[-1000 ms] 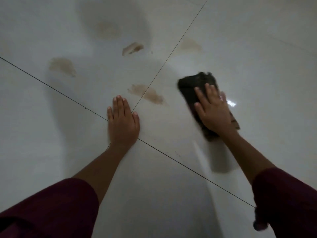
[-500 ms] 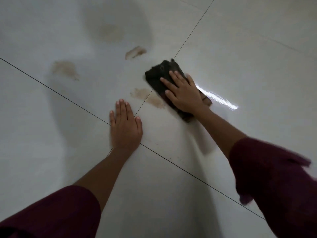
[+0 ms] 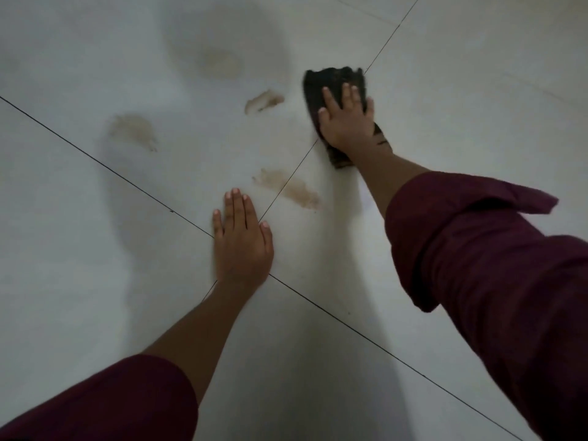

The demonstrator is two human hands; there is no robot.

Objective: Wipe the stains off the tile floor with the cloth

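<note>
Cloth [image 3: 331, 87] dark, rumpled | right hand [image 3: 348, 122] flat on it | tile floor [image 3: 477, 90] glossy

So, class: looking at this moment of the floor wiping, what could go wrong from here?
1. The dark cloth under the right hand may smear the brown stain rather than lift it.
2. The left hand, braced flat on the glossy tile floor, could slip.
</note>
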